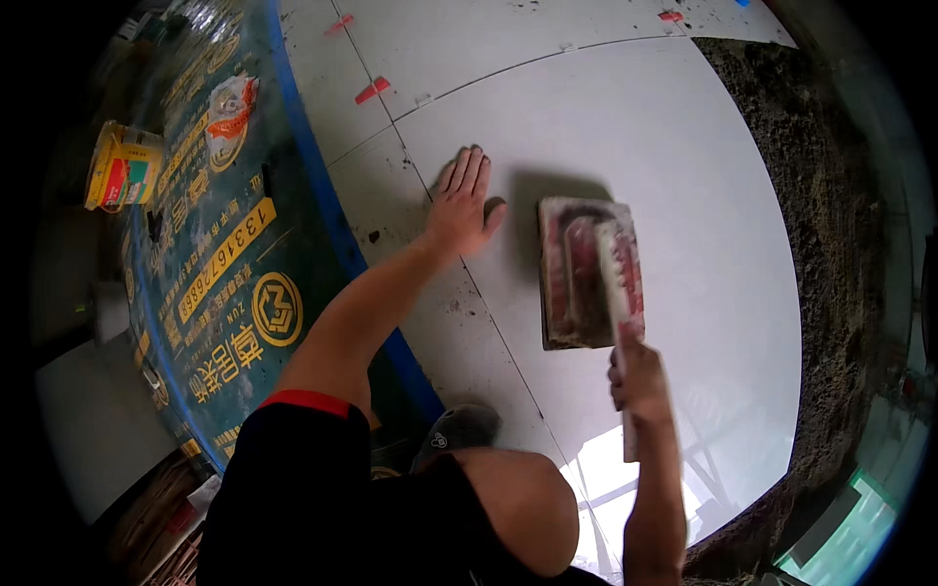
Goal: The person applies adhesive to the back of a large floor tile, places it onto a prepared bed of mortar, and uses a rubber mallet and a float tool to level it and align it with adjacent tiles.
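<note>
My left hand (463,205) lies flat on the pale floor tiles across a joint, fingers stretched out and thumb apart. My right hand (641,379) is wrapped round the long whitish handle of a tiling mallet (576,278). Its broad rectangular head is worn, red and grey, and caked with dried mortar. A shadow beside the head suggests that it is raised a little above the large pale tile (718,249). The mallet's underside is hidden.
Red levelling wedges (372,90) sit in the tile joints. Green protective sheeting (244,254) with blue tape runs along the left, bearing a plastic bag (231,107) and a yellow bucket (125,168). Dark rough mortar (831,234) borders the tile at right. My knee (523,508) is near.
</note>
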The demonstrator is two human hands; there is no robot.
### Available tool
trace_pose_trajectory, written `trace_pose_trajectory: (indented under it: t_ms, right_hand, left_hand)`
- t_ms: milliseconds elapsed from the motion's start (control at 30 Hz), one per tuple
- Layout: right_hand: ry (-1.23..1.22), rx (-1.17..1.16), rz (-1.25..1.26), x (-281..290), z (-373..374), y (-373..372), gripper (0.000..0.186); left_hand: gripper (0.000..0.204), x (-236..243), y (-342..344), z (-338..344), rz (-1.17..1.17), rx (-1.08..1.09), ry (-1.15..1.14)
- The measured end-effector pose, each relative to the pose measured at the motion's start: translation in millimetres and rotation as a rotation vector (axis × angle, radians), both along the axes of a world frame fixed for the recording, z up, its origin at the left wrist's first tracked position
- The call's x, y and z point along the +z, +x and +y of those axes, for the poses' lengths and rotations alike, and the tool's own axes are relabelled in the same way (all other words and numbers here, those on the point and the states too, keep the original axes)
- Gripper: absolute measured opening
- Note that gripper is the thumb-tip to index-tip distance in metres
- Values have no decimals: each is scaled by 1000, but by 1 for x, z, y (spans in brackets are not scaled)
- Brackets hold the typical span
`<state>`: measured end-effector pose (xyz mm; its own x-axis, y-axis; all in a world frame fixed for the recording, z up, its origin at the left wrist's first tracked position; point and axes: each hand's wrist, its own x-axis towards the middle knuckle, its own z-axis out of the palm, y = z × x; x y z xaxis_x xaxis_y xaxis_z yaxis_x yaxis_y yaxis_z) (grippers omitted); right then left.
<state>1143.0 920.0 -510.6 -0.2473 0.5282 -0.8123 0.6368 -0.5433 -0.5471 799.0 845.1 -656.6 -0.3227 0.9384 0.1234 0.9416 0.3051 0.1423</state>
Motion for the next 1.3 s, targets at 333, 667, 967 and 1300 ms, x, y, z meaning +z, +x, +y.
trace_pose_trajectory:
  t_ms: [333, 667, 967, 1300]
  right_hand:
    - [957, -115, 25, 37, -24, 1, 50]
    - [137, 97, -156, -51, -77, -12, 60]
    - [524, -324, 109, 135, 37, 25, 42]
    - [64, 80, -203, -25, 15, -92, 51]
  left_hand:
    - [73, -8, -5, -2, 9, -10, 30]
    - [71, 2, -3, -9, -13, 45, 31]
    - [76, 1, 0, -18, -37, 151, -37]
    - [78, 5, 0, -25, -125, 157, -1]
